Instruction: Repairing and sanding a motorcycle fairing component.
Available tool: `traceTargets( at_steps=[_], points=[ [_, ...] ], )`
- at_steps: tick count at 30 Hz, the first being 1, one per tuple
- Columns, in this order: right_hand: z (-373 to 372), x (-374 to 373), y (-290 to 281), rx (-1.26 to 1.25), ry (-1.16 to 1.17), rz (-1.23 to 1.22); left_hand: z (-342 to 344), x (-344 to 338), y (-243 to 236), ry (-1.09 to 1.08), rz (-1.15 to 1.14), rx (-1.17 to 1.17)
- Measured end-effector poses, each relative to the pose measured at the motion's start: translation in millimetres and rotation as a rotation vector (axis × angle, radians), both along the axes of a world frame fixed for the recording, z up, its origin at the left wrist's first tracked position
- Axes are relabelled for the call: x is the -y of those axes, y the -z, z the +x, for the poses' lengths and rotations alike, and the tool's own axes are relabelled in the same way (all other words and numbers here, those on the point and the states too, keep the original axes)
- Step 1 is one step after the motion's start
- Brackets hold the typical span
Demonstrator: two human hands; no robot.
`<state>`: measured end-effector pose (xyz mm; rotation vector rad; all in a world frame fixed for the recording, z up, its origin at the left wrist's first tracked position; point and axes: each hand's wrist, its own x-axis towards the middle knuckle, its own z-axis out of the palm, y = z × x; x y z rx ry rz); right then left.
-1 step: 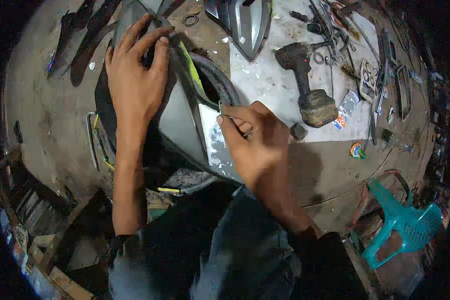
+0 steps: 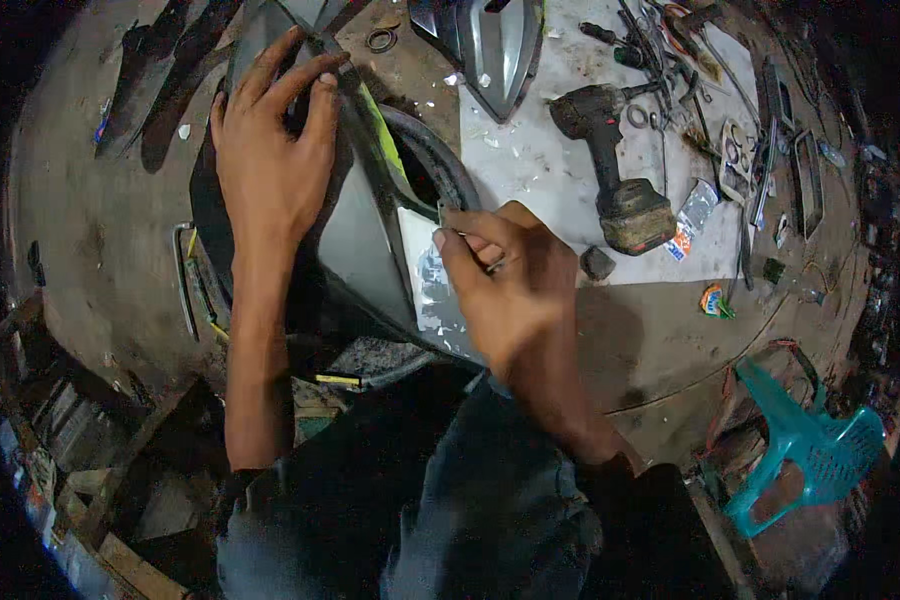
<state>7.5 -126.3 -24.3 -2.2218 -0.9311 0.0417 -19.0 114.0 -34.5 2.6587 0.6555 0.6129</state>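
Observation:
A grey motorcycle-type body panel [image 2: 355,245] with a dark edge and a yellow-green stripe [image 2: 385,140] lies across a round black tyre-like ring [image 2: 445,160] in front of me. My left hand [image 2: 275,150] rests on its upper part, fingers spread. Near the panel's lower right is a white patch [image 2: 415,240], ragged and flaked to grey along its lower side. At the upper right corner of this patch, my right hand [image 2: 510,280] pinches a small, thin, blade-like metal piece [image 2: 442,211] between thumb and forefinger. Its lower part is hidden by the fingers.
A cordless drill [image 2: 610,165] lies on a white sheet [image 2: 510,190] to the right, with scattered hand tools [image 2: 660,50] beyond. Another grey panel [image 2: 490,60] sits at the far side. A teal plastic part [image 2: 800,450] is at the lower right, and dark panels [image 2: 175,90] lie far left.

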Motion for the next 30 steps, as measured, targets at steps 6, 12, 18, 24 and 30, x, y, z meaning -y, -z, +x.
traceTargets(
  at_steps=[6,12,18,24,30],
  points=[
    [-0.9,-4.5,-3.4,-0.272,0.074,0.121,1.6,0.2,1.1,0.004,0.024,-0.001],
    [0.9,3.8,-13.8,-0.28,0.063,0.034,-3.3,-0.3,-0.4,-0.006,-0.027,-0.005],
    [9.8,33.5,-41.9,-0.366,0.007,-0.177,-0.5,3.4,3.9,-0.001,-0.029,-0.003],
    [5.3,27.9,-56.8,-0.742,0.343,-0.265,0.8,3.1,1.4,0.008,-0.021,0.006],
    [2.8,20.8,-41.8,-0.505,0.146,-0.132,-2.4,-3.1,-3.0,-0.014,0.01,-0.02]
  ],
)
